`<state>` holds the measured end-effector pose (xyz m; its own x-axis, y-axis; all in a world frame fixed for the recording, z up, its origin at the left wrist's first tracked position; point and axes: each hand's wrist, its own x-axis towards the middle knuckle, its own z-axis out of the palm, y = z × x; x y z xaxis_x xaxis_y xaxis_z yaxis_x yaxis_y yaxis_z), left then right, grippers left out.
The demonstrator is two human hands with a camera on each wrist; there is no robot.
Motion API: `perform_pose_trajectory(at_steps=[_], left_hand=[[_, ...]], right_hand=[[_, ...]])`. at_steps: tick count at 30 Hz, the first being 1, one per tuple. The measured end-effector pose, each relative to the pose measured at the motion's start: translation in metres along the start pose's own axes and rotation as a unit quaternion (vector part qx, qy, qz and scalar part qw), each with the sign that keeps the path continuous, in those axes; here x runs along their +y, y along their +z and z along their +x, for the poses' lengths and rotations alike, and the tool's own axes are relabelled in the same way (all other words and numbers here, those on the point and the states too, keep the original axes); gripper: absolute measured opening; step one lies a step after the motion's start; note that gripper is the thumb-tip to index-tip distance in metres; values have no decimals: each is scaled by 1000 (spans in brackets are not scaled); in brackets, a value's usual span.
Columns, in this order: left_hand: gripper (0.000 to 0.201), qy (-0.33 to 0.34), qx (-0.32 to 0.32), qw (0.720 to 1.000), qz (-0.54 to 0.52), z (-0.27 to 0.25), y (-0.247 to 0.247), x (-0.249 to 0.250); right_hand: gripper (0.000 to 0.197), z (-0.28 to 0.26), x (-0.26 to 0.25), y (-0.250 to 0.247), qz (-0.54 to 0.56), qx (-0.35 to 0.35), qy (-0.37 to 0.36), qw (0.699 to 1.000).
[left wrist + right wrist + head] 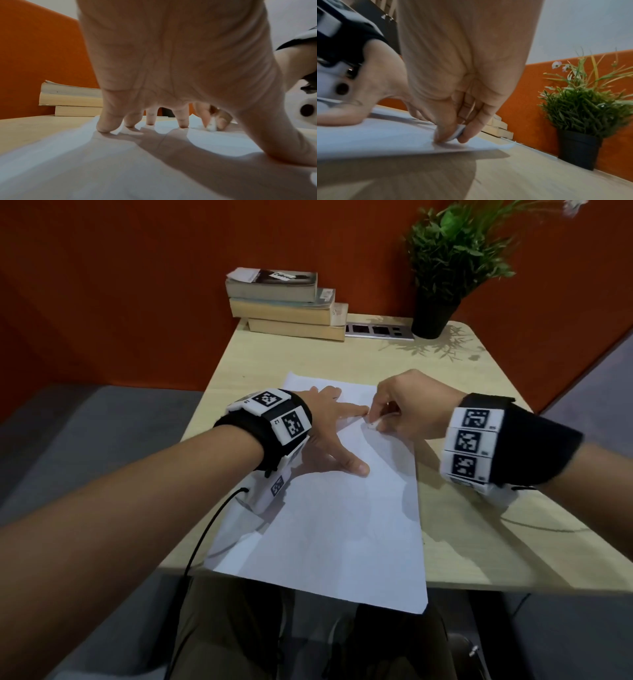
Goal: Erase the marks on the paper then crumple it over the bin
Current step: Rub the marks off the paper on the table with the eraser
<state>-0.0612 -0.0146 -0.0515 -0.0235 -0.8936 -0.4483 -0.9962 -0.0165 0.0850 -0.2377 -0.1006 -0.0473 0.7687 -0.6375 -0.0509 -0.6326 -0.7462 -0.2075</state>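
Note:
A white sheet of paper (342,508) lies on the pale wooden table (462,392), its near end hanging over the front edge. My left hand (329,436) presses the sheet flat, fingers spread straight, fingertips (106,128) on the paper (85,169). My right hand (404,409) pinches a small white eraser (371,425) between thumb and fingers, its tip down on the paper near the far right part. The eraser (458,133) shows between the fingers in the right wrist view, touching the paper (376,139). It also shows in the left wrist view as a white eraser (211,125). No marks are legible.
A stack of three books (284,302) stands at the table's back left. A potted green plant (445,261) in a black pot stands back right, with a grey socket strip (378,331) between them. An orange wall is behind. My legs (239,628) are below the table edge.

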Motion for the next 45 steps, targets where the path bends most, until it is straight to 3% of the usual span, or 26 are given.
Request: perform_pose_trajectory(at_steps=[8,14,18,27,32,36,45], left_hand=[[125,-6,-3,1000,-1,1,2,1],[122,-10,4,1000,-10,-3,1,2],[122,-13,2,1000,-18,-4,0,2],[133,-10,16,1000,-8,-7,3,2],[132,-9,20,1000,-4,-8,1,4],[128,-3,17,1000,-15,-8,0,4],[138,16,43,999,-10,-4,12,-4]], right_hand=[[19,-39,0,-7,-2,-71,-42,997],[11,2,-5,-7,6,7,24,1000],[12,3,-2,-1,-8,16,26,1000],[21,-41,5,-8,15,-62,-33,997],[14,3,1,-6,29,32,31,999],[9,21,-6,0,4,50,45,998],[20,-46,4,-1,8,-50,-51,997]])
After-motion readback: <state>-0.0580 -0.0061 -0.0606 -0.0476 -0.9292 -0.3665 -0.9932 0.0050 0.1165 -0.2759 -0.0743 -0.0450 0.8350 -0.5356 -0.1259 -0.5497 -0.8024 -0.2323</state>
